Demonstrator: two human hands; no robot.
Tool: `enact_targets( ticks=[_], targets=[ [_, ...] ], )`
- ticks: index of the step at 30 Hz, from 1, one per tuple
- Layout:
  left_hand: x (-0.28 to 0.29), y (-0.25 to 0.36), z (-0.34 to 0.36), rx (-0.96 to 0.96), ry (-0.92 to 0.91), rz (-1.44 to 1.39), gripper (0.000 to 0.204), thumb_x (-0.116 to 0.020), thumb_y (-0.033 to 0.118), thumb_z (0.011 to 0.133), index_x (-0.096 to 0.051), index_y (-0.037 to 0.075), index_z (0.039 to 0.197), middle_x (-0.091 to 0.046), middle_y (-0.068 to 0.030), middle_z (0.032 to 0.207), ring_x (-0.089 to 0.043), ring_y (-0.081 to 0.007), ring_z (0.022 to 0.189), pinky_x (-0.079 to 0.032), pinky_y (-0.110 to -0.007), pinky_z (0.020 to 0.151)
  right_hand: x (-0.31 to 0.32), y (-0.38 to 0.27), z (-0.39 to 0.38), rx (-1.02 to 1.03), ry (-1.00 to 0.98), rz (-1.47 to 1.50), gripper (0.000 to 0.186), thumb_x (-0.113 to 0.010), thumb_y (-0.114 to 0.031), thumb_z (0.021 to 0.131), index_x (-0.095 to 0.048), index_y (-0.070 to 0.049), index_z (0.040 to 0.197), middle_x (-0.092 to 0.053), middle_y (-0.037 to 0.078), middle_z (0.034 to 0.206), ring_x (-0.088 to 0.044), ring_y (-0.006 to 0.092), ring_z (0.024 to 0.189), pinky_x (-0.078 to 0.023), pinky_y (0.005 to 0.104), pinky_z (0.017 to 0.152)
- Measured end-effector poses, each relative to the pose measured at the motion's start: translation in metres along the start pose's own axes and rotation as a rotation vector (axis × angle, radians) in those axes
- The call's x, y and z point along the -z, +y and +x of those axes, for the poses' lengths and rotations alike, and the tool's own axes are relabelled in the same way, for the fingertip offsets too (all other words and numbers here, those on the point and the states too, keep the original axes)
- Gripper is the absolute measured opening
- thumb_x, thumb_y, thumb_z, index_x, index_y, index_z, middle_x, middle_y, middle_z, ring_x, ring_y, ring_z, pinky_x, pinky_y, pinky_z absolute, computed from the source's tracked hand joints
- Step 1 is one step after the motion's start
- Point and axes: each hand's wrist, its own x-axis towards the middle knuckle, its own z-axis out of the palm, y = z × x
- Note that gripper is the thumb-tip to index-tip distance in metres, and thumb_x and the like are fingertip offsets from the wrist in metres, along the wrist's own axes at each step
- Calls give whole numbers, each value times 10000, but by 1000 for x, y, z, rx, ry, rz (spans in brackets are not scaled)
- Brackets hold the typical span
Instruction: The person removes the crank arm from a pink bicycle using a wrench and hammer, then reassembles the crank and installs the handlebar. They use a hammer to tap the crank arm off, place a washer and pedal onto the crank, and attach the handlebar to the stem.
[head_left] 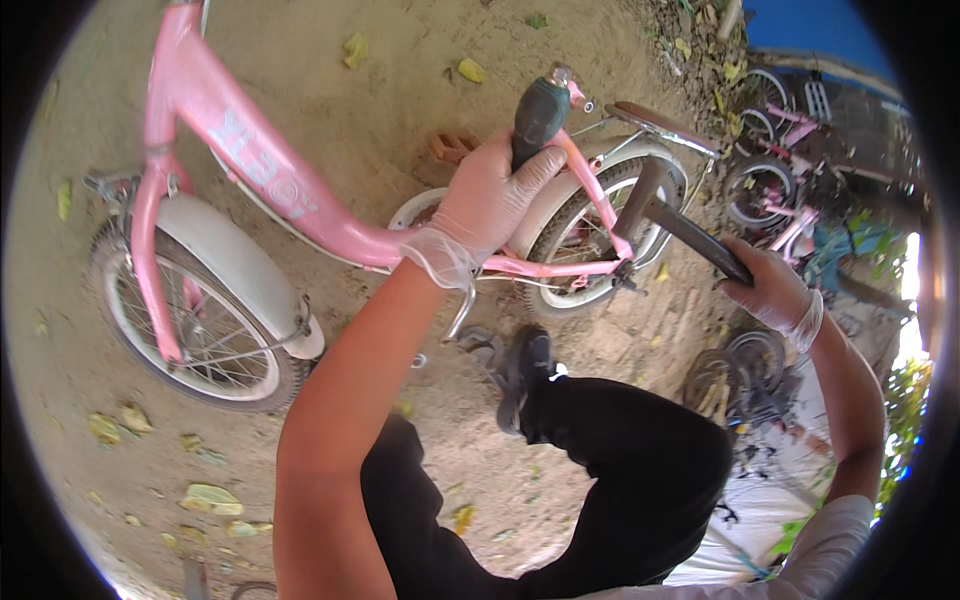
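Observation:
My left hand (pixel 505 190), in a thin clear glove, is wrapped round a thick dark green tool handle (pixel 541 118). The rest of that tool is hidden by the hand and I cannot tell its kind. My right hand (pixel 770 288), gloved the same way, grips the dark shaft of a hammer (pixel 690 235). The hammer's head is raised in front of the rear wheel. Under both hands a pink bicycle (pixel 270 150) with white mudguards stretches across the ground. Its seat tube (pixel 590 180), with no saddle on it, stands just right of my left hand.
A brick (pixel 452 148) lies behind the bicycle frame. More small bicycles (pixel 765 190) are at the far right, with loose wheels (pixel 750 365) below them. Near my shoe (pixel 527 370) a pedal crank (pixel 458 312) juts out. Yellow leaves (pixel 212 498) are scattered on the dirt.

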Motion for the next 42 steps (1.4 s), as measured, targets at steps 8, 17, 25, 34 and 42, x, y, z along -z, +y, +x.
enact_targets(
  ticks=[8, 17, 25, 34, 42],
  targets=[
    [-43, -14, 30, 18, -188, 239, 390, -611, 388, 967, -592, 12, 1070, -580, -55, 785, -540, -168, 724, -448, -322, 662, -99, 48, 7, 28, 314, 415, 464, -694, -163, 842, -543, -22, 1258, -634, 184, 793, -637, 329, 726, -496, 395, 707],
    [-71, -21, 39, 25, -275, 633, 516, -569, 475, 961, -650, -26, 1048, -667, -201, 849, -650, -331, 807, -489, -401, 751, -148, 71, 11, 49, 373, 584, 493, -683, -126, 847, -523, 0, 1296, -609, 134, 782, -603, 198, 710, -496, 344, 705],
    [-73, -34, 45, 72, -213, 572, 527, -608, 451, 941, -615, -74, 983, -658, -171, 804, -650, -280, 740, -494, -379, 685, -154, 83, 22, 60, 415, 653, 471, -666, -132, 860, -528, 3, 1289, -584, 91, 791, -559, 153, 708, -480, 322, 692],
    [-77, -33, 50, 39, -159, 728, 534, -594, 440, 941, -623, -89, 1015, -661, -227, 859, -659, -350, 825, -491, -412, 759, -143, 85, 38, 96, 452, 611, 479, -675, -154, 880, -519, 5, 1303, -569, 40, 755, -539, 121, 633, -466, 290, 591],
    [-69, -26, 38, 70, -90, 672, 502, -596, 416, 927, -623, -71, 1043, -666, -238, 878, -659, -364, 831, -493, -417, 775, -105, 76, 58, 129, 570, 817, 455, -630, -177, 946, -488, 16, 1332, -464, -42, 659, -409, 34, 481, -337, 217, 425]
  ],
)
